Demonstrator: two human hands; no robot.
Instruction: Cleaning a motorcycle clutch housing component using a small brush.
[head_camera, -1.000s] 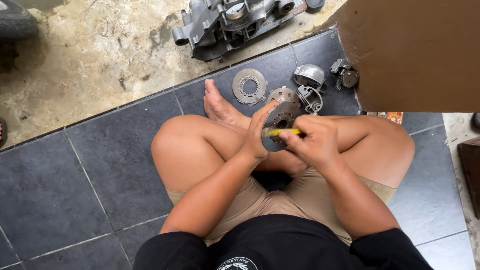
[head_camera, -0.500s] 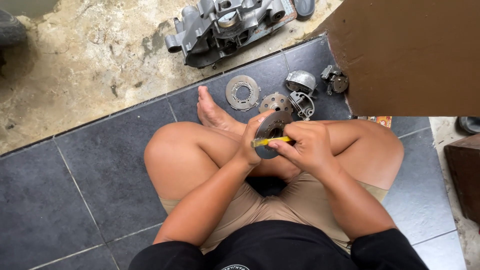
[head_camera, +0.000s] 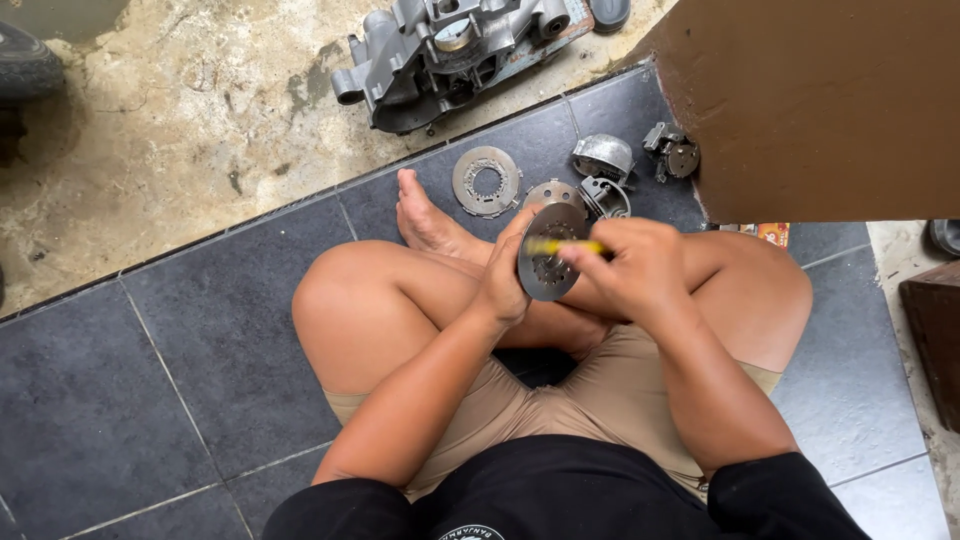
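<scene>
Dark grey floor tiles (head_camera: 150, 400) met rough concrete. Left hand (head_camera: 508, 275) gripped a round toothed metal plate (head_camera: 548, 262) upright above crossed legs; right hand (head_camera: 640, 268) was closed around a yellow-handled tool (head_camera: 560, 246), its tip hidden. Ring disc (head_camera: 487, 181) lay beyond.

We saw a grey engine casing (head_camera: 450, 55) on the concrete, a flat toothed ring (head_camera: 487, 181) on the dark floor tiles (head_camera: 150, 370), a rounded metal cover (head_camera: 603, 155) beside a brown board (head_camera: 830, 100).
</scene>
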